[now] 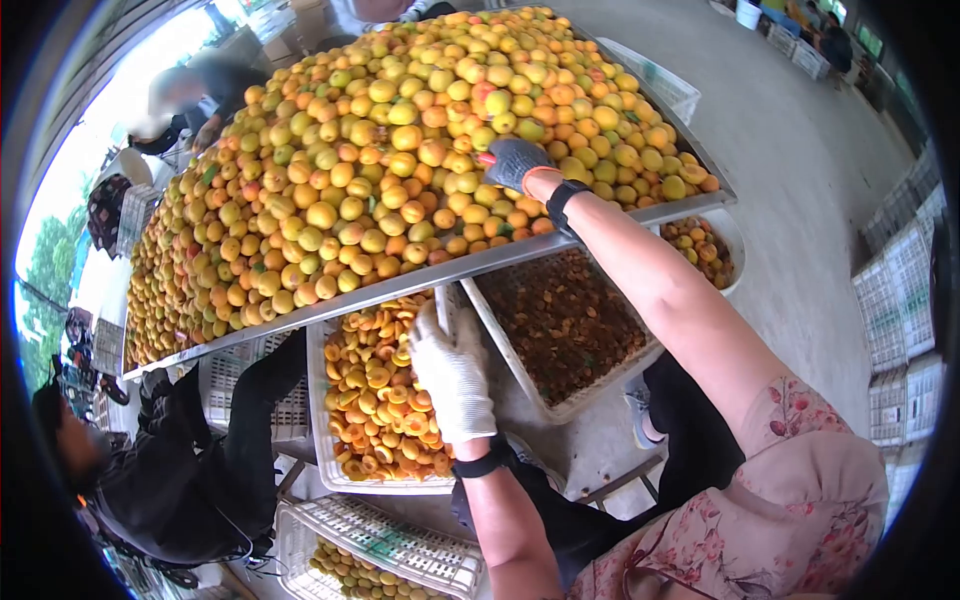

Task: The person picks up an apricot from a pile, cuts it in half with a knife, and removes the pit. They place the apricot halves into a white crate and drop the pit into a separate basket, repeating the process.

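A large heap of yellow-orange apricots [340,170] covers a metal-edged table. My right hand [520,165], in a grey glove, reaches onto the heap's right side. Its fingers are curled, and a small red tip shows beside them; what it belongs to I cannot make out. Below the table edge, my left hand [447,375], in a white knitted glove, hangs over the right side of a white crate [322,440] full of apricot halves [375,400]. The left fingers point away from me with the thumb apart, and nothing shows in them.
Right of my left hand stands a crate of dark brown pits [560,320]. A tub of apricots [700,250] sits under the table's right corner. Nearer me is a crate of greenish fruit [370,575]. A person in black [190,480] sits at left; stacked crates [895,300] line the right.
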